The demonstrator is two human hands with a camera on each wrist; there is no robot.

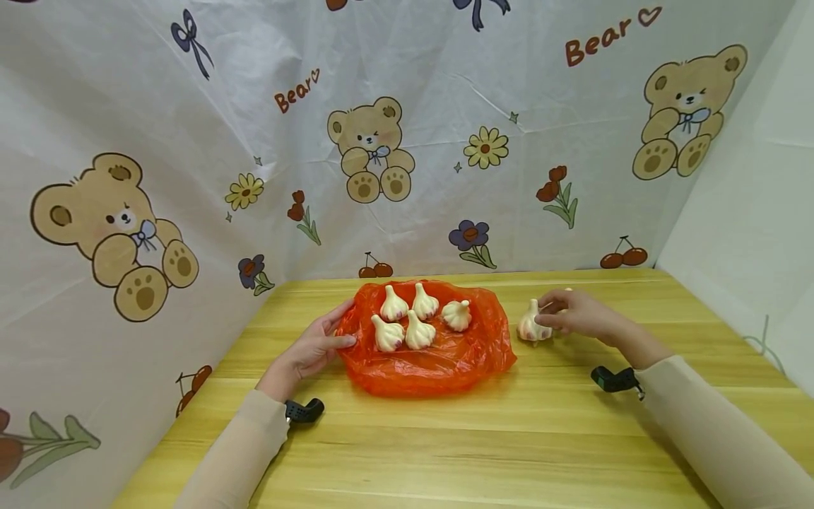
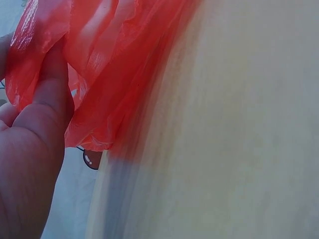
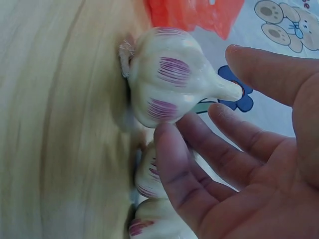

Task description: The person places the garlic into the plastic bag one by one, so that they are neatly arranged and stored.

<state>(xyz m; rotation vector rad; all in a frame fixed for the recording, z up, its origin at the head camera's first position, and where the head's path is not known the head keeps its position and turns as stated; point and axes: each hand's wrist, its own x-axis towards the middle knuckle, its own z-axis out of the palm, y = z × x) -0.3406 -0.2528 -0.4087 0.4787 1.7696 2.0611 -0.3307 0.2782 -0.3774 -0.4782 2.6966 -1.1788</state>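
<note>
A red plastic bag [image 1: 432,373] lies spread on the table, with several garlic bulbs [image 1: 418,332] sitting on it. At its left edge my left hand [image 1: 311,348] pinches the thin plastic between thumb and fingers. To the right of the bag, a garlic bulb [image 1: 529,326] with purple streaks stands on the table. My right hand [image 1: 580,316] is at this bulb; in the right wrist view a fingertip meets its lower side and the thumb stays apart from its stem. Two more garlic bulbs [image 3: 162,219] show behind the fingers there, mostly hidden by the hand in the head view.
The wooden table [image 1: 407,452] reaches toward me. Behind it and on the left hangs a bear-print cloth [image 1: 432,85]; a white wall [image 1: 750,233] stands at the right, with a thin cable [image 1: 766,346] beside the table's right edge.
</note>
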